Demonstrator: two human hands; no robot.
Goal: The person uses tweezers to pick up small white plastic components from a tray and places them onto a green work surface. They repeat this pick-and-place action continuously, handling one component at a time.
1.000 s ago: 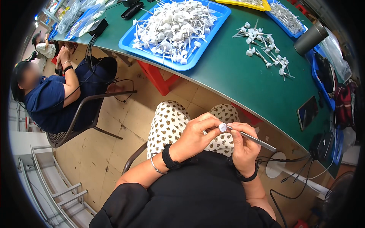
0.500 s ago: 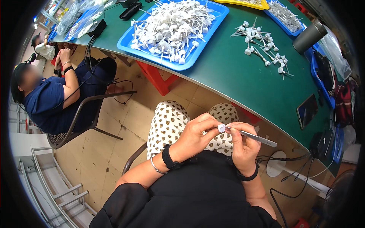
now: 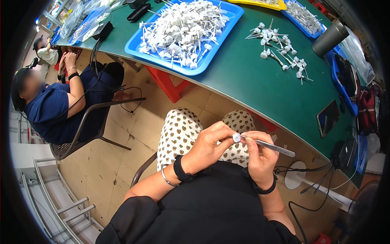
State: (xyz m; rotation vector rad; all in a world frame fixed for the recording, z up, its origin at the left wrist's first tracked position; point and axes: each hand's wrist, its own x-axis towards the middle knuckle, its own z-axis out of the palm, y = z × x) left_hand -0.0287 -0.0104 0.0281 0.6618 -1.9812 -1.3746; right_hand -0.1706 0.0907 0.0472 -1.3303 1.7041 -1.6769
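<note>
Above my lap, my left hand [image 3: 211,141] pinches a small white plastic part [image 3: 236,138] with a round head between thumb and fingertips. My right hand [image 3: 261,152] is closed around slim metal tweezers [image 3: 273,147], whose back end sticks out to the right. Their front end meets the white part, though the fingers hide the exact contact. On the green table beyond lies a blue tray [image 3: 198,70] heaped with similar white parts that have thin metal stems. A loose group of such parts [image 3: 280,45] is spread to its right.
A dark cylindrical flask [image 3: 330,39] and a phone [image 3: 328,118] are on the table's right side. Another blue tray [image 3: 304,18] and a yellow tray [image 3: 270,4] sit farther back. At left a person in dark blue [image 3: 53,99] sits on a chair. Cables [image 3: 313,179] hang at right.
</note>
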